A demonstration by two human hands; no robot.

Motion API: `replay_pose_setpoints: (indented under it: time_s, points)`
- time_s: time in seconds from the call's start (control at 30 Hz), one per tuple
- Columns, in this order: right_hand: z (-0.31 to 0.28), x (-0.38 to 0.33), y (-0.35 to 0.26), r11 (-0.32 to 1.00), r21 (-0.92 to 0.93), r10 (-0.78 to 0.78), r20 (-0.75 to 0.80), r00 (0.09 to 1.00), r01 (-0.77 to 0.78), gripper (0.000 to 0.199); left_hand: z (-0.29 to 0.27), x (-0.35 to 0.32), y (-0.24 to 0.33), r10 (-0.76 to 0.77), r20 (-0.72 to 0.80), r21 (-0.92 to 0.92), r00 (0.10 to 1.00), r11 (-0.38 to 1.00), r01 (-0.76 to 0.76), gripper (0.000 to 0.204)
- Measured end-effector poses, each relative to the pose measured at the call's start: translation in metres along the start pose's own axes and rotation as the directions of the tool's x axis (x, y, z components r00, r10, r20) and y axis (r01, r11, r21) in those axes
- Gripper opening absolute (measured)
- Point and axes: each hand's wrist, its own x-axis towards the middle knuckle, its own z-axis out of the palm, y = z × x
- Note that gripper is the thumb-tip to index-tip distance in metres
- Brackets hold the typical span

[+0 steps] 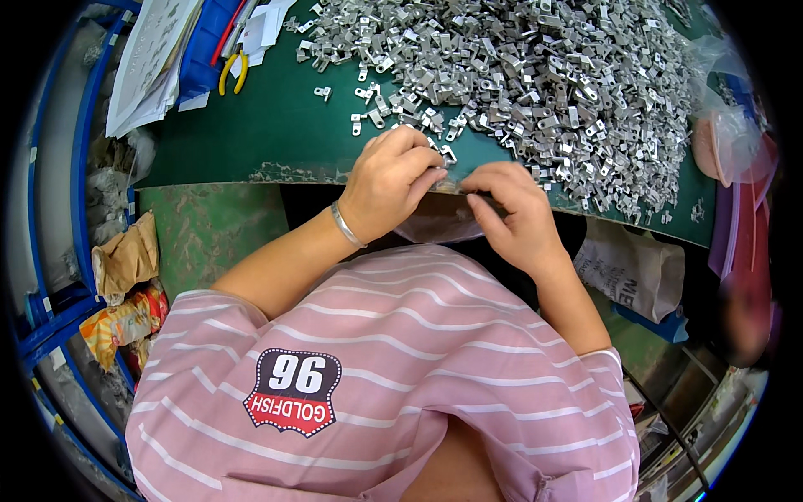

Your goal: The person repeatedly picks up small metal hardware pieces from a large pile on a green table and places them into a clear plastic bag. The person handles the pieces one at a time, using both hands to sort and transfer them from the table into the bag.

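Note:
My left hand (391, 180), with a silver bangle on the wrist, is at the near edge of the green table. Its fingers are curled and the thumb is pressed toward them; whatever they hold is hidden. Just to the right, my right hand (516, 211) has bent fingers and a thumb close to the index finger, and anything in them is too small to make out. A small metal bracket (449, 154) lies right by my left fingertips. Beyond both hands spreads a large heap of similar silver metal brackets (535, 67). Below the table edge, a pale bag-like opening (435, 227) shows between my wrists.
Yellow-handled pliers (234, 74) lie at the back left beside a blue bin (203, 58) and papers (150, 63). Blue shelving (79, 142) stands on the left. A printed sack (629, 266) is under the table at right, near a pink container (711, 149) with clear plastic.

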Motion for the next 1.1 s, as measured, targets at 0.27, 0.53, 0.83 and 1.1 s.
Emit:
replay_pose_setpoints:
  time_s: [0.27, 0.53, 0.83, 1.1]
  points:
    - [0.031, 0.025, 0.005, 0.961, -0.237, -0.202, -0.258, 0.945, 0.140, 0.017, -0.017, 0.007, 0.011, -0.639, 0.325, -0.757, 0.697, 0.267, 0.597, 0.016]
    - [0.012, 0.013, 0.013, 0.962, -0.021, -0.273, 0.020, 0.962, 0.273, 0.020, -0.031, -0.009, 0.012, -0.444, 0.385, -0.547, 0.809, 0.596, 0.587, 0.015]
    - [0.034, 0.043, 0.015, 0.877, -0.445, -0.274, -0.159, 0.949, 0.179, 0.030, -0.014, 0.000, 0.008, -0.185, 0.148, 0.036, 0.971, 0.983, 0.182, 0.021]
    - [0.019, 0.022, 0.009, 0.959, -0.260, -0.145, -0.110, 0.983, 0.113, 0.029, -0.013, -0.013, -0.001, -0.393, 0.266, -0.757, 0.880, 0.481, 0.443, 0.029]
